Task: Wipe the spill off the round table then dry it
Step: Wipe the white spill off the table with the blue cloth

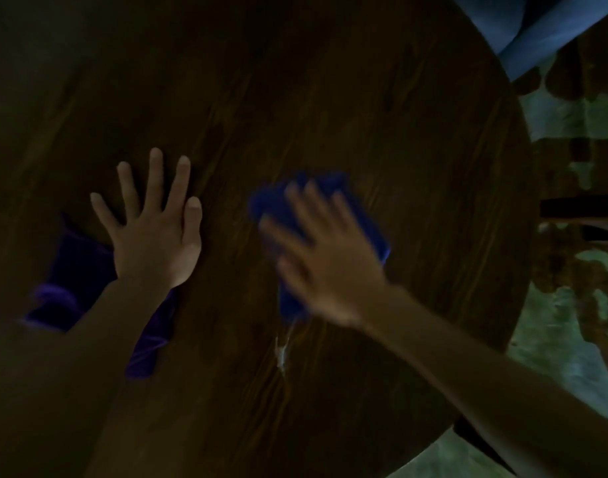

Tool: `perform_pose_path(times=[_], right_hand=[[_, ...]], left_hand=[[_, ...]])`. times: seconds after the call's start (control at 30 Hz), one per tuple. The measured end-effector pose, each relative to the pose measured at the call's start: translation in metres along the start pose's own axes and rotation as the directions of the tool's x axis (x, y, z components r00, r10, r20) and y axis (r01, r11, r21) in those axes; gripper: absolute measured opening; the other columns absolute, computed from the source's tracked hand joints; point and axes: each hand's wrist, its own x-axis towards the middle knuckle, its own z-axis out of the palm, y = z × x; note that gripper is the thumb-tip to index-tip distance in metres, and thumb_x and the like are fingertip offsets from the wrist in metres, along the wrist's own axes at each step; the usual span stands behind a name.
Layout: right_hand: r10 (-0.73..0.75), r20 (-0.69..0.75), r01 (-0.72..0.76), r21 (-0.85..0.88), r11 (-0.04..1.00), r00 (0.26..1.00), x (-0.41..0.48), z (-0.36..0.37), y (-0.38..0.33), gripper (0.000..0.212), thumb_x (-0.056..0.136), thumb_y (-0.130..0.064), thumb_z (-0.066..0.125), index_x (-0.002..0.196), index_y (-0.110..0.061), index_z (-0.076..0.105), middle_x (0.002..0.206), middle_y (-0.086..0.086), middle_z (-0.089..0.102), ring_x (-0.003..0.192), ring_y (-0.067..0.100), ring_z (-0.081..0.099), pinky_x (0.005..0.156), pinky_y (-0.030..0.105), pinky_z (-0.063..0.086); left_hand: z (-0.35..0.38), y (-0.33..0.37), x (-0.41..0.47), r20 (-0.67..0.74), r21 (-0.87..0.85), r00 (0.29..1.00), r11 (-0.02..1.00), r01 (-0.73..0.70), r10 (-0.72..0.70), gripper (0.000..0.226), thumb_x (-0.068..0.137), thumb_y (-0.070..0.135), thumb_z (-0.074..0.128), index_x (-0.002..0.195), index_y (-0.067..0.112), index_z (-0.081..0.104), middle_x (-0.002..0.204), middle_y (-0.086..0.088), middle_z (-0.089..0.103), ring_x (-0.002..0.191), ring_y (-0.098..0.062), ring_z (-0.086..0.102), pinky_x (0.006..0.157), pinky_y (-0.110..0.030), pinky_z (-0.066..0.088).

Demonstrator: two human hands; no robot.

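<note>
Dim frame, right side motion-blurred. Round table (330,98) fills most of the view; dark wood grain runs from 7 to 1 o'clock. Table edge curves from 1 o'clock down the right side to about 5 o'clock, with mottled floor (571,339) beyond it.

Right hand (326,257) lies flat, fingers spread, palm down on the blue cloth (316,215), just right of table centre. It presses rather than pinches. Cloth is well inside the rim, with bare wood on all sides.

Spill (282,353): thin pale wet streak touching the cloth's 6 o'clock corner, trailing toward the near edge.

Left hand (154,236) is open, fingers splayed, flat on the wood at 9 o'clock, holding nothing. Purple cloth (71,270) lies bunched under and beside that wrist and forearm.

Hands apart, with a strip of bare wood between. Upper half of the table is open. Blue fabric (536,29) sits off the table at 1 o'clock.
</note>
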Motion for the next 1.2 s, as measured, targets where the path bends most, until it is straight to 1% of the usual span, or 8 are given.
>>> perform_pose_path(times=[0.17, 0.27, 0.43, 0.57, 0.73, 0.87, 1.03, 1.2], right_hand=[[-0.473, 0.190, 0.475, 0.037, 0.879, 0.860, -0.102, 0.009, -0.016, 0.061, 0.108, -0.057, 0.029, 0.165, -0.040, 0.017, 0.176, 0.006, 0.000, 0.162, 0.029, -0.003, 0.129, 0.049, -0.011], [-0.059, 0.117, 0.066, -0.057, 0.996, 0.991, -0.052, -0.006, 0.087, 0.059, 0.108, -0.054, 0.025, 0.164, -0.046, 0.010, 0.175, 0.010, 0.001, 0.161, 0.033, 0.002, 0.129, 0.058, 0.006], [0.495, 0.044, -0.490, -0.093, 0.867, 0.868, 0.037, -0.027, 0.136, 0.062, 0.109, -0.056, 0.020, 0.165, -0.042, -0.003, 0.175, 0.006, -0.012, 0.161, 0.033, -0.011, 0.128, 0.061, 0.004], [-0.002, -0.014, 0.002, -0.062, 0.998, 1.000, -0.014, 0.001, -0.004, 0.065, 0.106, -0.054, 0.029, 0.166, -0.035, 0.016, 0.174, 0.014, 0.009, 0.160, 0.039, 0.008, 0.128, 0.059, 0.003], [-0.415, 0.218, 0.419, 0.031, 0.907, 0.883, -0.159, 0.012, -0.014, 0.062, 0.106, -0.059, 0.031, 0.164, -0.042, 0.021, 0.175, 0.007, 0.005, 0.162, 0.031, 0.005, 0.130, 0.051, -0.001], [0.059, 0.085, -0.051, -0.093, 0.994, 0.995, -0.110, -0.028, 0.096, 0.063, 0.104, -0.064, 0.022, 0.164, -0.046, 0.014, 0.175, 0.013, 0.006, 0.160, 0.040, 0.008, 0.127, 0.063, 0.008], [0.693, -0.113, -0.701, -0.051, 0.711, 0.712, 0.016, -0.044, 0.086, 0.065, 0.102, -0.061, 0.012, 0.164, -0.043, 0.014, 0.175, 0.010, 0.005, 0.161, 0.035, 0.004, 0.124, 0.068, 0.005], [-0.155, 0.176, 0.172, -0.089, 0.981, 0.972, -0.082, 0.008, -0.037, 0.061, 0.107, -0.057, 0.028, 0.165, -0.043, 0.016, 0.176, 0.006, 0.005, 0.162, 0.034, 0.000, 0.126, 0.064, -0.001]], left_hand=[[0.000, 0.006, 0.002, -0.001, 0.015, 1.000, 1.000, 0.012, -0.012, 0.061, 0.102, 0.065, -0.004, 0.160, 0.047, -0.011, 0.173, 0.008, -0.012, 0.157, -0.029, -0.016, 0.119, -0.066, -0.011], [0.003, 0.004, 0.002, -0.024, 0.025, 1.000, 1.000, 0.000, 0.001, 0.061, 0.102, 0.065, -0.003, 0.161, 0.047, -0.008, 0.173, 0.007, -0.010, 0.158, -0.030, -0.014, 0.119, -0.065, -0.011], [0.002, 0.007, 0.001, -0.047, 0.023, 0.999, 1.000, -0.005, 0.007, 0.061, 0.104, 0.063, -0.001, 0.162, 0.044, -0.003, 0.174, 0.004, -0.005, 0.158, -0.032, -0.009, 0.119, -0.066, -0.009], [0.000, 0.006, -0.001, -0.032, 0.030, 0.999, 1.000, -0.005, 0.006, 0.061, 0.104, 0.062, 0.001, 0.162, 0.043, -0.005, 0.174, 0.003, -0.008, 0.158, -0.032, -0.012, 0.120, -0.069, -0.006], [-0.002, 0.008, 0.001, 0.006, 0.025, 1.000, 1.000, -0.014, 0.014, 0.062, 0.103, 0.064, -0.002, 0.161, 0.045, -0.007, 0.173, 0.005, -0.012, 0.157, -0.030, -0.015, 0.120, -0.069, -0.008], [-0.007, 0.008, 0.003, 0.042, -0.008, 0.999, 1.000, -0.023, 0.024, 0.063, 0.103, 0.063, -0.001, 0.162, 0.043, -0.007, 0.173, 0.006, -0.012, 0.157, -0.031, -0.015, 0.120, -0.070, -0.007], [-0.023, -0.002, 0.007, 0.092, -0.030, 0.993, 0.997, -0.069, 0.071, 0.061, 0.104, 0.063, 0.009, 0.162, 0.045, 0.001, 0.174, 0.005, -0.002, 0.158, -0.033, -0.003, 0.119, -0.071, 0.004], [-0.051, -0.049, 0.017, 0.012, -0.130, 0.983, 0.975, -0.182, 0.185, 0.064, 0.103, 0.059, 0.022, 0.161, 0.033, 0.025, 0.171, -0.007, 0.020, 0.151, -0.039, 0.027, 0.112, -0.068, 0.027]])
